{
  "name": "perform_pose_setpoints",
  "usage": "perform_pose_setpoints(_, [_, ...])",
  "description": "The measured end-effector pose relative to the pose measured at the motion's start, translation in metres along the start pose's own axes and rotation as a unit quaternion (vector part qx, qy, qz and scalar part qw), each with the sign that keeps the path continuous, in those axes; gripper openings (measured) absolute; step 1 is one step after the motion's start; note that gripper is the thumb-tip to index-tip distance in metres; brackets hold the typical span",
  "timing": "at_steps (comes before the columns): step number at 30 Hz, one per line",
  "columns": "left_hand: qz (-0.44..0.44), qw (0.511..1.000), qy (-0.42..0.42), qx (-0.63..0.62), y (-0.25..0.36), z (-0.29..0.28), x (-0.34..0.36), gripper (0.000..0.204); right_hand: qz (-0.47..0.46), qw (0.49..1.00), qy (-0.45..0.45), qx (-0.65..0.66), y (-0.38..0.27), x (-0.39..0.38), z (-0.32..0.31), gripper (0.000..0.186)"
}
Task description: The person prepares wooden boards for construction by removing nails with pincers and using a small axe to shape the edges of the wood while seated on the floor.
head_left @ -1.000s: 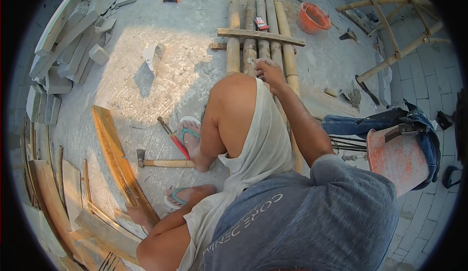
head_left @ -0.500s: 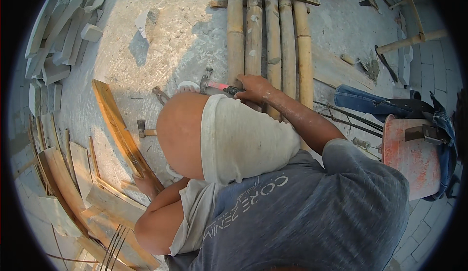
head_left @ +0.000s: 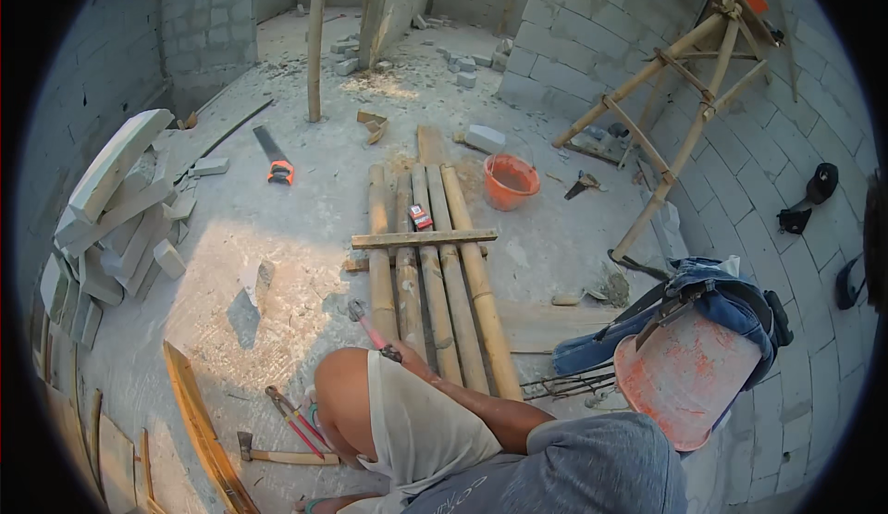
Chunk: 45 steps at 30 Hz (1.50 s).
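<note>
Right hand looks wrapped round the black end of a pink-handled hammer, just left of 5 bamboo poles; left hand unseen, grip can't tell; best held firm, swung clear of bent knee

Gripping the pink-handled hammer now, instead of reaching along the bamboo poles
Looking higher, revealing an upright post.
</note>
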<state>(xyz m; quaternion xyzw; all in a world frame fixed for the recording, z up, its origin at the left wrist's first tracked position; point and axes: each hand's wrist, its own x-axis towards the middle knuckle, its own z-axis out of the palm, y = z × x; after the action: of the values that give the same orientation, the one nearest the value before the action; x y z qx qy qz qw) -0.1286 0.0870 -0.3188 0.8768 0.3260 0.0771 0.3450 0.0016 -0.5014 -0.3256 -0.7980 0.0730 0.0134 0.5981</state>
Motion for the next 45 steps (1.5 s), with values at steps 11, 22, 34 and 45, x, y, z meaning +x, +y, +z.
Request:
perform_pose_setpoints(11, [0.048,0.996,-0.035,0.068,0.142,0.048,-0.015,0.052,-0.238,0.879,0.365,0.192,-0.296,0.045,-0.224,0.031])
perform_pose_setpoints(22, [0.050,0.996,-0.049,0.063,0.173,0.070,-0.014,0.051,0.014,0.797,0.291,0.530,-0.208,0.032,-0.256,0.007])
perform_pose_setpoints(34, [0.050,0.995,-0.068,0.052,0.183,0.079,-0.014,0.050,-0.216,0.672,0.474,0.527,-0.299,0.038,-0.331,0.032])
perform_pose_setpoints(45, [0.059,0.994,-0.058,0.066,0.199,0.076,-0.011,0.050,-0.124,0.662,0.441,0.593,-0.187,0.051,-0.326,0.034])
